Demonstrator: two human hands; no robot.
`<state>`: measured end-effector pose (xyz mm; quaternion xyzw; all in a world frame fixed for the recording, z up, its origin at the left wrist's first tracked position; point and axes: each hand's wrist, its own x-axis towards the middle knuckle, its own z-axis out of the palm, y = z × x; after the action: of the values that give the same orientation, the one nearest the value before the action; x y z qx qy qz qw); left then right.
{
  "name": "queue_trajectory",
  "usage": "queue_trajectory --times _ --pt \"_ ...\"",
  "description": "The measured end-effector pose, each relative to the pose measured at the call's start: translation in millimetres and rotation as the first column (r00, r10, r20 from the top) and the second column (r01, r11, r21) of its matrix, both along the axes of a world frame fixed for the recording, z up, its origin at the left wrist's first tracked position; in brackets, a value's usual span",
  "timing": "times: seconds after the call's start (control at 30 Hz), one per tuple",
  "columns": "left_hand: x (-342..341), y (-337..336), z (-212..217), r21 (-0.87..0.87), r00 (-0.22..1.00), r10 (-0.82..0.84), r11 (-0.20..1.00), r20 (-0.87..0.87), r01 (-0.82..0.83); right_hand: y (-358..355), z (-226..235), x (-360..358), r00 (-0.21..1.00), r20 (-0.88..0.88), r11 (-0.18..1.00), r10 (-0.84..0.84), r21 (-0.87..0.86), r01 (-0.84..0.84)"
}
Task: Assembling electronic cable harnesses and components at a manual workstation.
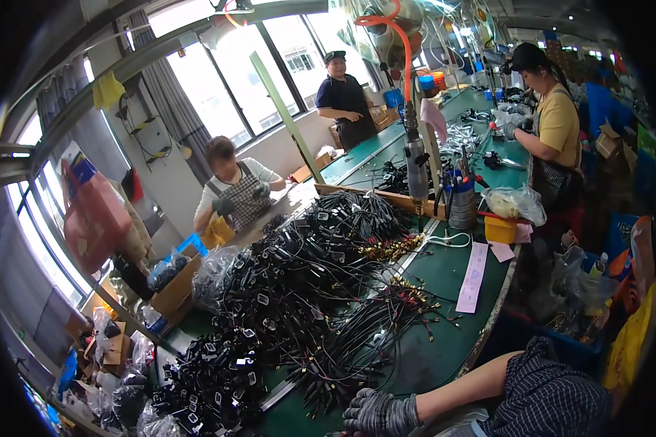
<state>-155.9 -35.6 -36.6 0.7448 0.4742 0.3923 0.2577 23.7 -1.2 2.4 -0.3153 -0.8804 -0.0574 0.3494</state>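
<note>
Head view showed the curled right hand point(381, 413) near black cables point(291, 280), heaped on the green table point(444, 348), ends point(390, 250) splayed perhaps for easy reach; its grip couldn't be told; left hand unseen.

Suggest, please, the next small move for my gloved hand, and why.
Perhaps move the gloved hand slightly left, toward the nearest black cables, because they lie close by on the green table. Whether it already holds something is hidden.

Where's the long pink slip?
Head view, right side: the long pink slip lies on the green bench, right of the black cables, in front of the grey can.
</note>
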Motion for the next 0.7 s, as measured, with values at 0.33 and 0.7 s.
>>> queue_trajectory --times 0.33,0.7 --pt "14 -25 40 -0.02 0.994 -0.048 0.999 -0.099 0.046 -18 -14 7 0.997 0.06 0.98 0.051 -0.194 -0.039" --pt "26 -20 30 -0.254 0.969 -0.16 0.961 -0.186 0.11 31 -1 87 0.971 0.221 0.946 0.09 -0.323 -0.014"
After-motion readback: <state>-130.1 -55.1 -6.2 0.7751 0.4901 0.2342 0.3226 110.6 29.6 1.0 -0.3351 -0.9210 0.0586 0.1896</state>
